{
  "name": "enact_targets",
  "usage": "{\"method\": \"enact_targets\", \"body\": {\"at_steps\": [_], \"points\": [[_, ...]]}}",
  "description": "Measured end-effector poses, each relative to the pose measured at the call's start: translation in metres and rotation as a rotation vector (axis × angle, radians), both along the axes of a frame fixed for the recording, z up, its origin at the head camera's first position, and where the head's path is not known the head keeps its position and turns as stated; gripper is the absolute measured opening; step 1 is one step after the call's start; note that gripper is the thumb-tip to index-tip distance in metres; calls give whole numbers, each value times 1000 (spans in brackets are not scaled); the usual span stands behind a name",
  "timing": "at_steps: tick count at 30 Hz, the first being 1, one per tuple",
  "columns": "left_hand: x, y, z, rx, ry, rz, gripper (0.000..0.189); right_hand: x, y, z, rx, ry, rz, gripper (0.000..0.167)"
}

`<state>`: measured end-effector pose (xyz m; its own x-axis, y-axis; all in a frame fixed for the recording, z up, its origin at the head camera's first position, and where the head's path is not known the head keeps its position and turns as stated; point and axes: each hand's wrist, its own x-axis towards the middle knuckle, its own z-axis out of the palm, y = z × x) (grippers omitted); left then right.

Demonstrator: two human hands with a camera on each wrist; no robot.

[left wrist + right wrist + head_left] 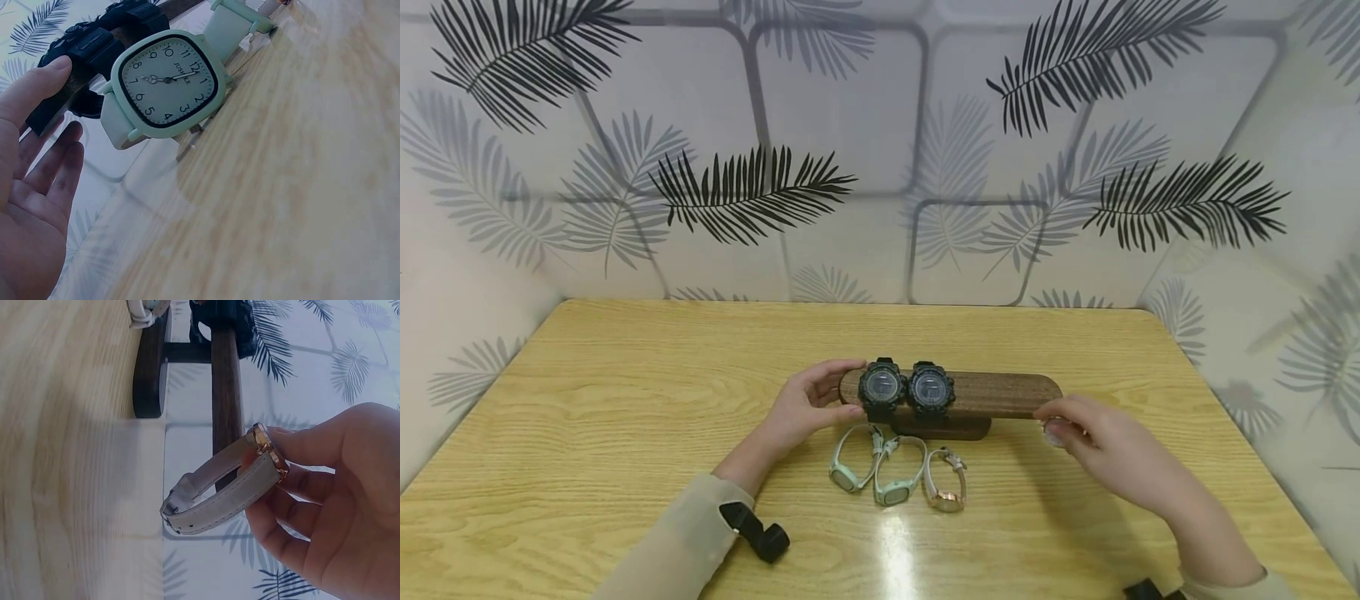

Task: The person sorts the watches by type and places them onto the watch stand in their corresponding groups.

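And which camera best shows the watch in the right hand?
The right wrist view: the watch looks large in the right hand, its gold-coloured case and pale strap plain. The head view shows just a small pale part of it; in the left wrist view I cannot make it out.

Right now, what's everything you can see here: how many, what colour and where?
Table: one, yellow, underneath
Watch stand: one, dark brown, on the table
Black watches: two, black, on the stand
Green watches: two, mint, on the table
Rose-gold watch: one, pale strap, beside the green ones
Gold watch: one, pale strap, at the stand's right end
Backdrop: one, leafy white, behind
Sleeves: two, cream, at the bottom
Wrist devices: two, black, by the sleeves
Left hand: one, bare, touching a black watch
Right hand: one, bare, holding the gold watch
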<state>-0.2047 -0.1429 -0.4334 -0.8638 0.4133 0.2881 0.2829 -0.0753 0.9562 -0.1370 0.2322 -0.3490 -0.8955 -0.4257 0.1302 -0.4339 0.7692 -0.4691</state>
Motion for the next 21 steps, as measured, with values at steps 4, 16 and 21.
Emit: {"method": "enact_targets", "body": {"at_steps": [4, 16, 21], "points": [[-1, 0, 0, -6, 4, 0, 59, -3, 9, 3, 5, -26, -20, 19], [-3, -2, 1, -16, -7, 2, 59, -10, 13, 0, -62, 65, -111, 22], [-4, -2, 2, -18, -7, 0, 60, -13, 12, -4, -151, 62, -181, 27]]}}
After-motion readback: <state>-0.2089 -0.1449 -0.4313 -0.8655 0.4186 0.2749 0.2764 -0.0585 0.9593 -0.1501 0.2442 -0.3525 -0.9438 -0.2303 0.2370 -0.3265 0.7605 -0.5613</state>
